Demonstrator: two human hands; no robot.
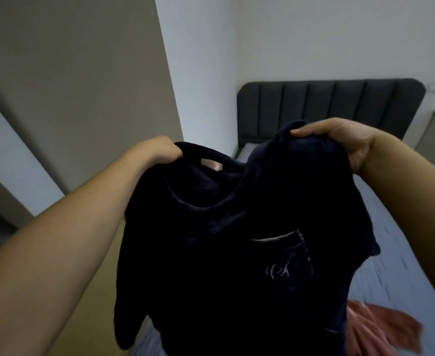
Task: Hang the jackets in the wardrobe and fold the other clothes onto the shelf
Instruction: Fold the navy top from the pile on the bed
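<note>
Two hands hold a dark navy top [224, 253] up over the bed [404, 265]: left hand [159, 150] grips one shoulder, right hand [339, 140] pinches the other; a pink garment [380, 330] lies on the bed below

A bed [401, 258] fills the right and lower part of the view, covered by a pale grey-blue sheet [380, 209] with a faint quilted pattern. At its far end a dark grey padded headboard [332, 109] with upright channels stands against the white wall. On the sheet near the lower right edge lies a crumpled pink cloth [380, 327], partly hidden by a dark garment held in front of it. A strip of sheet also shows at the bottom, left of centre. The bed's near surface is blurred.
</note>
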